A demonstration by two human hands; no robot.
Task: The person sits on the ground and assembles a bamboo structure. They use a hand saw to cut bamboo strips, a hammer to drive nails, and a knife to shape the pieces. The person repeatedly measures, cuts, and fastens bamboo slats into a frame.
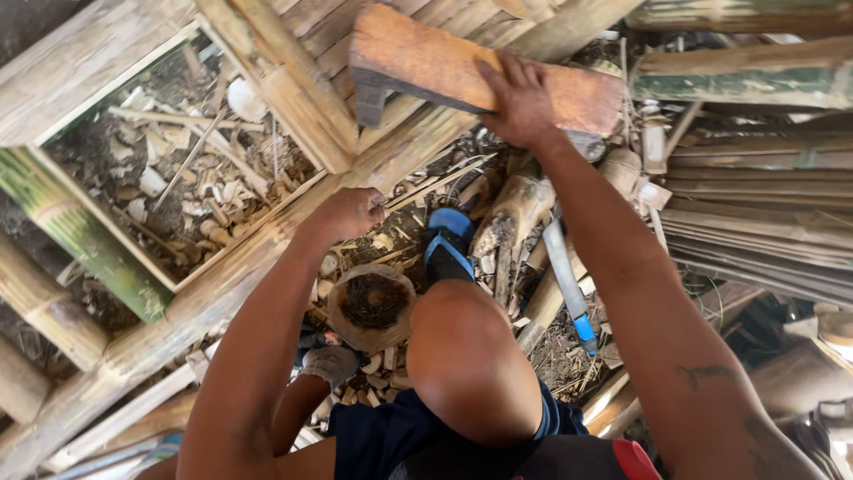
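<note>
1. Wooden block: thick, orange-brown, roughly rectangular, with a notched grey end at its left. It is held up in the upper middle of the view, above the bamboo frame, lying nearly level with a slight tilt.
2. Right hand: laid over the right part of the wooden block, fingers spread and clamped on its top face and far edge; the arm runs down to the lower right corner.
3. Left hand: closed into a loose fist, resting on or just above the long bamboo beam; whether it grips something small cannot be told.
4. Bamboo frame: pale split poles joined into a rectangular opening at the upper left; the long beam runs diagonally from the lower left toward the upper right.
5. Bamboo offcuts: chips and slivers strewn on the ground inside the frame opening and under the beam.
6. Hollow stump section: round, dark inside, standing on the ground near the person's bare knee.
7. Blue sandal: just beyond the knee, among the chips.
8. Blue-handled tool: lying on the ground to the right of the knee.
9. Stacked bamboo slats: piled at the right edge.
</note>
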